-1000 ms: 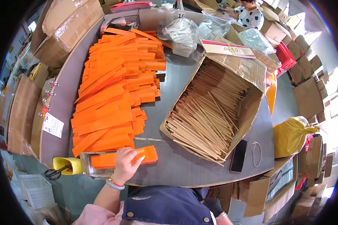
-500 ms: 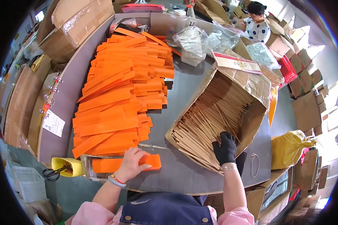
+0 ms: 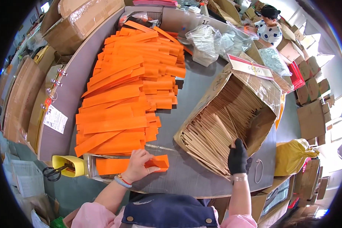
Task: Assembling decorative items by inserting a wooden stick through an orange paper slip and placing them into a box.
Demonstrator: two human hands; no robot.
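Near the table's front edge my bare left hand (image 3: 140, 166) is closed on an orange strip (image 3: 162, 162), thumb and fingers pinching it close to its right end. The strip's left part lies over a small open box (image 3: 89, 165). Beyond it spreads a large overlapping pile of orange strips (image 3: 116, 91). On the right, my right hand (image 3: 238, 157), in a black glove, is at the near right side of a tilted cardboard box (image 3: 268, 125) full of thin wooden sticks (image 3: 201, 140). Its fingers grip a wooden stick (image 3: 222, 126) that slants up over the others.
A yellow holder (image 3: 74, 165) with black scissors (image 3: 53, 173) stands at the left front corner. Plastic bags (image 3: 204, 41) sit at the table's back. Cardboard boxes crowd both sides, and a yellow sack (image 3: 294, 155) stands at right. A person (image 3: 269, 28) works at the far right.
My right hand has risen from the heap, with a stick now in its fingers. The left hand keeps its hold on the orange strip. The whole view has shifted slightly.
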